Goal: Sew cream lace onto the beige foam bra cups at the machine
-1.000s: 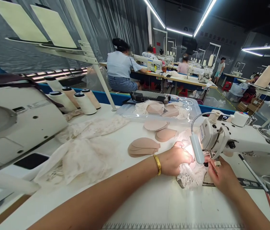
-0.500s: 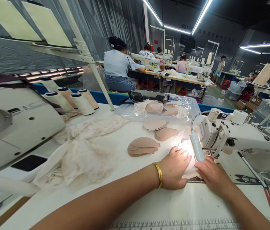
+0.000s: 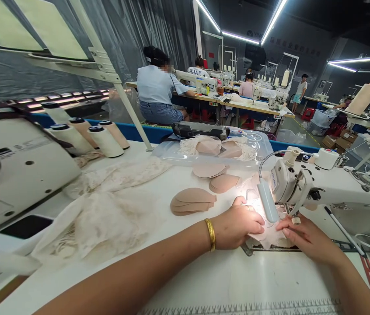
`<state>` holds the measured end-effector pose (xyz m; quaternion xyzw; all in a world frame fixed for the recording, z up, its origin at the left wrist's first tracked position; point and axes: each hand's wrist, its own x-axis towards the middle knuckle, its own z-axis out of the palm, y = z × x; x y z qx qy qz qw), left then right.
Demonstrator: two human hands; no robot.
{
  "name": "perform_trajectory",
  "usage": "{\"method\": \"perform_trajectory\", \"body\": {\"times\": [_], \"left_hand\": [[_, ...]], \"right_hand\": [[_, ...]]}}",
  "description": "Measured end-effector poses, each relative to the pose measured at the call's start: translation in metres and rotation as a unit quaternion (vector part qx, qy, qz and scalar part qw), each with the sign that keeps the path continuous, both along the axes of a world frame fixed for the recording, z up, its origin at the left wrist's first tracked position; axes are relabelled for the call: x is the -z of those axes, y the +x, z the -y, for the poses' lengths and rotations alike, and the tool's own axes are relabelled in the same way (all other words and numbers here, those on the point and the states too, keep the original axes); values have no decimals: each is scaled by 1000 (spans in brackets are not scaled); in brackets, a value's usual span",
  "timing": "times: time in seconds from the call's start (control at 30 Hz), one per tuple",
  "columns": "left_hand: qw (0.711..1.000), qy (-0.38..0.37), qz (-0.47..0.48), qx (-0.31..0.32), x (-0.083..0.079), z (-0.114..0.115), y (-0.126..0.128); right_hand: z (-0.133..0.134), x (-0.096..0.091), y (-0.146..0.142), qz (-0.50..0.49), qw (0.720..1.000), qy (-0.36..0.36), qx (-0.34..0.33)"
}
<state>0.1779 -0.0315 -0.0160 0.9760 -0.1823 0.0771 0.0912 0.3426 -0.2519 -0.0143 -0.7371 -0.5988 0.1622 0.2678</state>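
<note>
My left hand (image 3: 237,225), with a gold bangle at the wrist, lies on a pale lace-covered fabric piece (image 3: 270,236) under the lamp of the white sewing machine (image 3: 329,186), its fingers curled onto the cloth's left edge. Across from it, my right hand (image 3: 306,238) rests flat with fingers stretched out, pressing the same piece beside the needle. A small gooseneck lamp (image 3: 265,205) shines on the cloth between the hands.
Stacks of beige foam cups (image 3: 191,201) lie just beyond my left hand; more sit in a clear tray (image 3: 257,151). A heap of cream lace (image 3: 106,210) covers the table's left. Thread cones (image 3: 104,140) and another machine (image 3: 14,170) stand left. Red-handled scissors (image 3: 367,271) lie right. Other people sew behind.
A second ago both hands gathered bunched lace at the needle; since then it has been laid flat, and my right hand has slid right along the piece with fingers stretched.
</note>
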Motion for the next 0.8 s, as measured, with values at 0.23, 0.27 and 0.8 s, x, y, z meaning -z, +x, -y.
{"method": "perform_trajectory", "body": {"times": [0.23, 0.27, 0.8], "left_hand": [[999, 12, 48, 0, 8, -10, 8], [999, 11, 51, -2, 8, -11, 9], [998, 2, 64, -19, 17, -13, 15]], "right_hand": [[-16, 31, -9, 101, 990, 88, 34], [-17, 36, -10, 140, 986, 87, 39], [-16, 42, -4, 245, 960, 131, 19]]}}
